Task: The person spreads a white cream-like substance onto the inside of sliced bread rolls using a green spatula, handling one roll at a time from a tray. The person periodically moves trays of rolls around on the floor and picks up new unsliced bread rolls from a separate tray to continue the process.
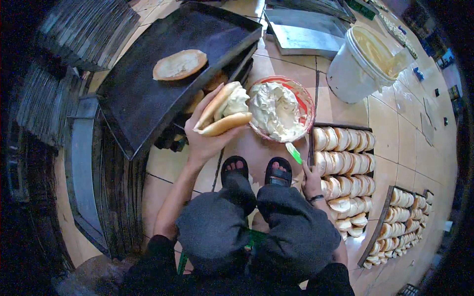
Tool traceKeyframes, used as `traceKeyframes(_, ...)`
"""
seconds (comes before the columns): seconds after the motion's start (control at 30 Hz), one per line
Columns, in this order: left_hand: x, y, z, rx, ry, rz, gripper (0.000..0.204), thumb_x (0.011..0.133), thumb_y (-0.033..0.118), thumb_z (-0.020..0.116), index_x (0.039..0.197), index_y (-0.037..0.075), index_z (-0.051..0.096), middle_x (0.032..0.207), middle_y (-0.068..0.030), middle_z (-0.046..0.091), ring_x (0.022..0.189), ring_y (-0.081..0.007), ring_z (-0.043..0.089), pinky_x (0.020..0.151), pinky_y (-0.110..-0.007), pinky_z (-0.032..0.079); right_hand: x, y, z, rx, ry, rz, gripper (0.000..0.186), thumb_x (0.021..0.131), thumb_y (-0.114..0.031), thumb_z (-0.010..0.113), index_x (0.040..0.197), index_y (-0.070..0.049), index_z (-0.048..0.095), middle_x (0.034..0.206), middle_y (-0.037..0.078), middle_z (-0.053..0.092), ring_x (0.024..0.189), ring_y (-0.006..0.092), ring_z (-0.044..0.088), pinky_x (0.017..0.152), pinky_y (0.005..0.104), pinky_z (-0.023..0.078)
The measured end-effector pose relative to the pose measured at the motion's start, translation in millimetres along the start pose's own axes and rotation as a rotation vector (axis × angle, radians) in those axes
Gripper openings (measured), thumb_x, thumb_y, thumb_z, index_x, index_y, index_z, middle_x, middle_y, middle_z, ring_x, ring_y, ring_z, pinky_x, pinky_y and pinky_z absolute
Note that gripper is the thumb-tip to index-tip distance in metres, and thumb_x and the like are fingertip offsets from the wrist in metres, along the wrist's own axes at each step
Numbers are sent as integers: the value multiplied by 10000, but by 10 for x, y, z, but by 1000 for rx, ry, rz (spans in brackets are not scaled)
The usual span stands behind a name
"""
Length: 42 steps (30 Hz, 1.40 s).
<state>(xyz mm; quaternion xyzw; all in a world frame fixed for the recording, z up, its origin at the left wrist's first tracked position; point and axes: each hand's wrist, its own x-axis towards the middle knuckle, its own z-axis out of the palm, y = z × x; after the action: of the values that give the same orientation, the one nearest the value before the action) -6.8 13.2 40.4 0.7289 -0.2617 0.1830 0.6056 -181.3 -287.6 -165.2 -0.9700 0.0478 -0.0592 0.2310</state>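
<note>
My left hand (210,144) is closed around a split bun (226,125), which is folded open like a book with a thick lump of pale cream (237,102) inside. Right beside it, a red bowl (309,101) on the tiled floor holds more whipped cream (276,108). Low at the bowl's near right edge, my right hand (312,183) grips a spatula (295,154) by its green handle. The spatula's pale end touches or overlaps the bowl's rim; how far it reaches inside I cannot tell.
A black baking tray (163,93) at the left carries a flat bun half (180,65). Filled buns stand in rows in a tray (345,153) and a farther tray (395,222) at the right. A white bucket (348,69) stands behind. Stacked trays (89,29) line the left.
</note>
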Motion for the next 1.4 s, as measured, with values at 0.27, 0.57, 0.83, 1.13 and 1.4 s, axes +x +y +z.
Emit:
traceKeyframes(0.27,-95,-37,299,68,-256,151,702,643,70,837,1247,-58,501,1271,-255,528,1199,-331,519,990,-388,446,836,-1333,-1689,875,-301,213,302,892,-134,590,1171,-23,616,722,97,662,642,118,584,628,288,472)
traceKeyframes(0.57,-4,-147,276,546,-225,97,635,676,42,778,1247,-19,508,1235,-226,559,1157,-304,562,941,-363,478,755,-1876,-1985,379,-127,-302,472,714,40,519,1177,-33,575,704,207,552,701,407,569,667,452,467)
traceKeyframes(0.83,0,-103,105,-3,-206,-411,495,783,134,746,1201,-31,537,1109,-88,625,995,-188,618,866,-325,506,958,-1106,-1338,502,17,3,386,791,24,524,1168,-9,599,875,208,630,788,361,614,711,397,486)
traceKeyframes(1.13,-64,-249,-13,-1290,-101,-1041,390,908,160,575,1248,-4,475,1172,-144,597,1064,-228,609,922,-366,509,-172,259,247,-80,155,-24,722,692,75,486,1392,-90,415,1024,244,535,923,387,539,813,440,459)
traceKeyframes(1.4,-10,-185,221,-898,-462,-1139,416,870,177,638,1215,-14,506,1065,-100,638,929,-183,658,834,-331,550,570,-1093,-1737,379,256,-120,354,816,-48,605,1159,-128,642,698,132,552,599,279,552,543,375,422)
